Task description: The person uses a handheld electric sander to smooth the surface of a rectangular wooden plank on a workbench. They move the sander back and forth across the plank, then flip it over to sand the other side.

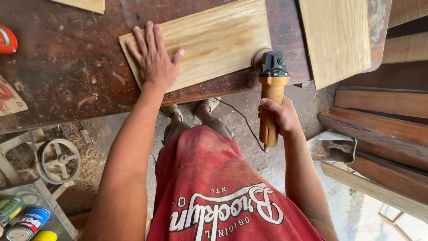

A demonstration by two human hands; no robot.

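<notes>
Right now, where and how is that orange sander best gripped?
Grip the orange sander around its long cylindrical handle, coming from the near end, as the right hand does. The black head and disc sit at the far end against the light board, which the left hand presses flat.
</notes>
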